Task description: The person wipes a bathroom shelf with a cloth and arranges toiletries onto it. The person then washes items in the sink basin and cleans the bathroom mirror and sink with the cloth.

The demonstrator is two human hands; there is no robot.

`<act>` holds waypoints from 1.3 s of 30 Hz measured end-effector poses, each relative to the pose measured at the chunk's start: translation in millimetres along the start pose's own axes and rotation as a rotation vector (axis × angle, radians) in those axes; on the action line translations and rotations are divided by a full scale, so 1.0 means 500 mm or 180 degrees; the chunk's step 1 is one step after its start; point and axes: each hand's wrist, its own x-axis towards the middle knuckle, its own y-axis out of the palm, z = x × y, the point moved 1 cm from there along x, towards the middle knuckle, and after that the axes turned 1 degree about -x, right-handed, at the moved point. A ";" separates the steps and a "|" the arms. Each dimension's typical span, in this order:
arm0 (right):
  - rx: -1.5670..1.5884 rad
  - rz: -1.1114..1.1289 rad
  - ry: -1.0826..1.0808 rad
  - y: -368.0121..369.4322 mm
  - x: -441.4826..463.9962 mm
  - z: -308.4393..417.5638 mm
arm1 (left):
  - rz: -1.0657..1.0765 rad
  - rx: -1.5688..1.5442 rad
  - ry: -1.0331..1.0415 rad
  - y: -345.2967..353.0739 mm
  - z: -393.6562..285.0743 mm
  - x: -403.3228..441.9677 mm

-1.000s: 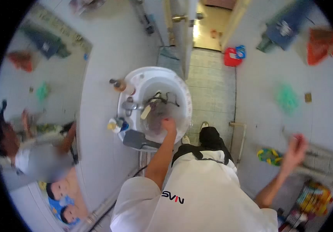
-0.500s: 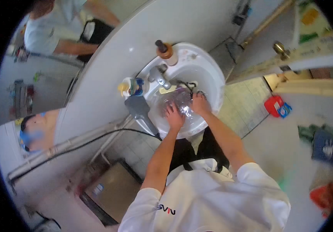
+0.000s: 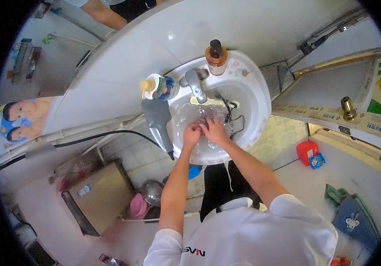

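Both of my hands are together in the water of the white sink (image 3: 261,102), below the tap (image 3: 195,85). The fingers of my left hand (image 3: 192,134) are curled against those of my right hand (image 3: 215,130), around something dark and small that I cannot make out. A black cord (image 3: 231,111) lies in the basin to the right of my right hand. Behind my hands, under the spout, is a pale yellowish bar-like object (image 3: 226,102). On the rim stand a brown pump bottle (image 3: 217,62) and a white-and-blue bottle with a yellow pump (image 3: 164,87).
A grey hair dryer (image 3: 157,119) rests on the sink's left edge, its black cable running left along the wall. A pink basin (image 3: 138,205) and metal bowl (image 3: 152,192) are at lower left. The door knob (image 3: 348,105) and a red container (image 3: 307,152) are at right.
The view has turned and shifted. My right arm, earlier out to the side, came into the sink. My two hands, apart half a second ago, now meet with curled fingers.
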 end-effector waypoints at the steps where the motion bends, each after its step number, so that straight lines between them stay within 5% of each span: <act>1: 0.0280 0.0194 0.0171 0.019 0.016 -0.002 | 0.0016 -0.0033 0.0009 -0.006 0.007 -0.002; 3: 0.0527 0.0403 0.0390 0.036 0.016 -0.003 | 0.0002 -0.1705 -0.0613 -0.032 -0.061 -0.053; 5: 0.1591 0.0552 0.0767 0.023 0.016 0.007 | 0.0069 -0.2117 -0.0312 -0.032 -0.063 -0.062; 7: 0.1899 0.0749 0.0914 -0.009 0.013 -0.006 | -0.0043 -0.3771 -0.0373 -0.026 -0.043 -0.065; 16: 0.0867 -0.0266 0.0610 -0.173 -0.028 -0.104 | -0.1150 -0.3728 0.0294 -0.055 -0.071 -0.108; 18: 0.0478 -0.0981 0.0374 -0.219 0.007 -0.102 | -0.1340 -0.3981 0.0310 -0.062 -0.079 -0.097; 23: -0.0835 -0.1596 -0.0672 -0.361 0.152 -0.063 | -0.1674 -0.3826 0.0407 -0.055 -0.163 -0.122; 26: -0.2760 -0.1434 -0.1735 -0.361 0.222 -0.111 | -0.1755 -0.3650 0.0293 -0.032 -0.178 -0.113; 27: -0.2737 -0.1450 -0.1738 -0.368 0.223 -0.111 | -0.1834 -0.3637 0.0110 -0.024 -0.189 -0.114; 29: -0.2607 -0.0167 -0.1231 -0.378 0.217 -0.121 | -0.2005 -0.3506 0.0246 -0.001 -0.200 -0.108; 31: -0.2259 -0.0528 -0.1421 -0.401 0.198 -0.126 | -0.1310 -0.3803 -0.0248 0.017 -0.207 -0.118; 33: -0.1387 -0.0736 -0.1054 -0.403 0.185 -0.124 | -0.1581 -0.3922 -0.0927 0.052 -0.209 -0.102; 34: -0.0678 -0.0999 -0.0793 -0.384 0.184 -0.125 | -0.0767 -0.3883 -0.0668 0.056 -0.165 -0.093; 38: 0.0350 -0.0021 -0.0275 -0.327 0.124 -0.087 | -0.0516 -0.3102 -0.0527 0.082 -0.137 -0.081; 39: 0.0998 -0.0375 -0.0306 -0.350 0.077 -0.039 | -0.0442 -0.3160 -0.0606 0.072 -0.081 -0.064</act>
